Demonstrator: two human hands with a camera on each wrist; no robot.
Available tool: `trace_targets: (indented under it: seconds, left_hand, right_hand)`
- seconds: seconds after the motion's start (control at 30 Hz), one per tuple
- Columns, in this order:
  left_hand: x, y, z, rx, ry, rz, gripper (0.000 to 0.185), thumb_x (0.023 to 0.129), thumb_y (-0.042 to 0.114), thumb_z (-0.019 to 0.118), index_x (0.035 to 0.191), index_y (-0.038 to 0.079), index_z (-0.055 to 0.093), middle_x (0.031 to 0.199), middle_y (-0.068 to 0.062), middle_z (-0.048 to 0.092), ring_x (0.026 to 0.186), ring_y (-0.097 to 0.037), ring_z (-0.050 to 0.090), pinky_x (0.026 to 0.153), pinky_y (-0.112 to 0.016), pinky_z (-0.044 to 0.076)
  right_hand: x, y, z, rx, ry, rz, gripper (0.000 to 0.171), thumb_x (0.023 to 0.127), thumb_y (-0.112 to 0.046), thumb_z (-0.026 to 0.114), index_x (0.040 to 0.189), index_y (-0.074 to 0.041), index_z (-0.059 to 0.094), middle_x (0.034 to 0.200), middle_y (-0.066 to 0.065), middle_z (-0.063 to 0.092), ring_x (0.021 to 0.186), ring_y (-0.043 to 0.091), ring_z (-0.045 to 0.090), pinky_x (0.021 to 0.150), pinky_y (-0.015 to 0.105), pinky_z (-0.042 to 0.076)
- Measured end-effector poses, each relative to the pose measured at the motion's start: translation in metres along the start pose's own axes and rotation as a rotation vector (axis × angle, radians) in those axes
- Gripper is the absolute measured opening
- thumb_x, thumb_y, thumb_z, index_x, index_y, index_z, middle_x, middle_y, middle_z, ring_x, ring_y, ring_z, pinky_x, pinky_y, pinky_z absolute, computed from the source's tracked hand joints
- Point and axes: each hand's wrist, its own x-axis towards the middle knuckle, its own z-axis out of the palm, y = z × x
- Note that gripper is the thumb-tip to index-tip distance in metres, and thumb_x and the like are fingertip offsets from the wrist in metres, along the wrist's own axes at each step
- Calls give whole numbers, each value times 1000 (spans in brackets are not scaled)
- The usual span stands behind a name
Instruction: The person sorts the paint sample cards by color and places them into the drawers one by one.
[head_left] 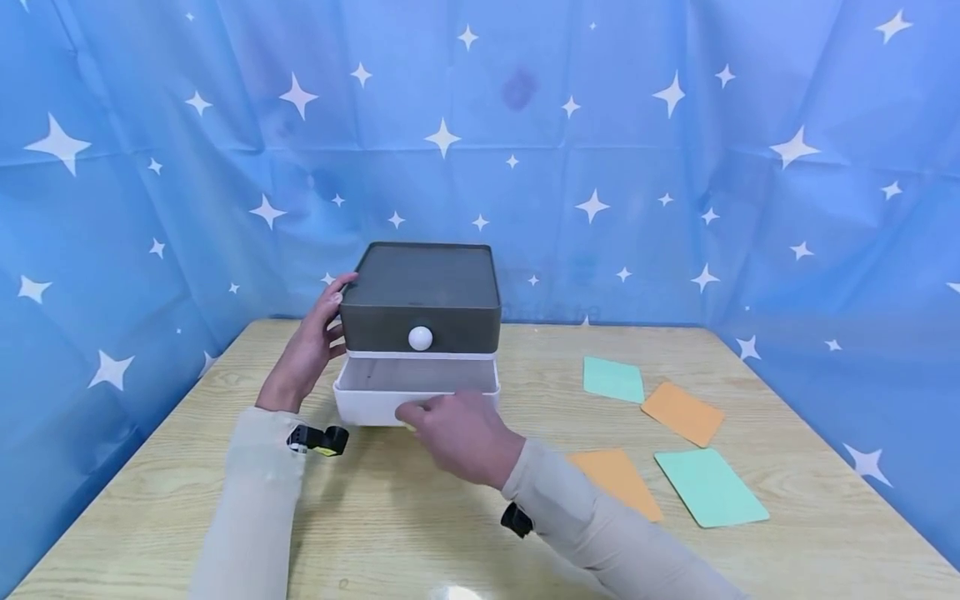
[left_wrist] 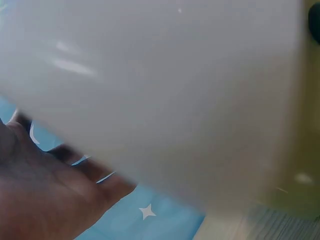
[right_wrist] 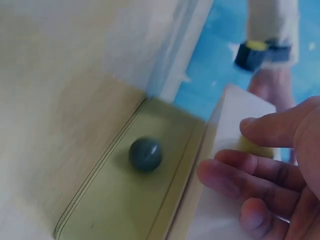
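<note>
A small two-drawer box stands on the table. Its grey upper drawer (head_left: 420,292) is closed and has a white round knob (head_left: 420,337), which looks dark in the right wrist view (right_wrist: 145,153). The white lower drawer (head_left: 375,404) is pulled out towards me. My left hand (head_left: 336,307) rests with straight fingers against the box's left side, a blurred pale wall (left_wrist: 160,90) beside my palm (left_wrist: 45,195). My right hand (head_left: 411,414) is at the lower drawer's front, thumb and fingers (right_wrist: 235,175) pinching its yellowish knob (right_wrist: 257,147).
Two green cards (head_left: 613,379) (head_left: 708,486) and two orange cards (head_left: 682,412) (head_left: 618,479) lie flat on the wooden table (head_left: 420,525) to the right of the box. A blue star-printed cloth (head_left: 675,167) hangs behind and along both sides.
</note>
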Motion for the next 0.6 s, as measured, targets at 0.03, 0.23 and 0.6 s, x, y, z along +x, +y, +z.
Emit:
trace_targets:
  seconds: [0.03, 0.23, 0.6]
  left_hand:
    - [0, 1, 0, -1, -6, -2, 55, 105, 60, 26, 158, 44, 22, 167, -7, 12, 147, -44, 29, 115, -59, 28]
    - [0, 4, -3, -1, -67, -6, 57, 105, 62, 26, 158, 46, 15, 169, -6, 6, 150, -48, 24, 119, -66, 22]
    - [-2, 6, -15, 57, -187, -48, 57, 105, 61, 24, 158, 48, 6, 169, -13, 8, 150, -51, 26, 117, -69, 25]
  right_hand:
    - [-3, -3, -2, -4, 16, -12, 8, 92, -26, 71, 99, -26, 67, 70, -9, 68, 49, 9, 51, 40, 22, 31]
    - [-11, -12, -8, -31, 72, -19, 9, 89, -23, 72, 91, -26, 64, 66, -12, 63, 48, 7, 52, 39, 23, 29]
    - [-16, -19, -10, -1, 77, -7, 13, 87, -26, 76, 91, -25, 63, 63, -12, 60, 46, 7, 49, 40, 21, 26]
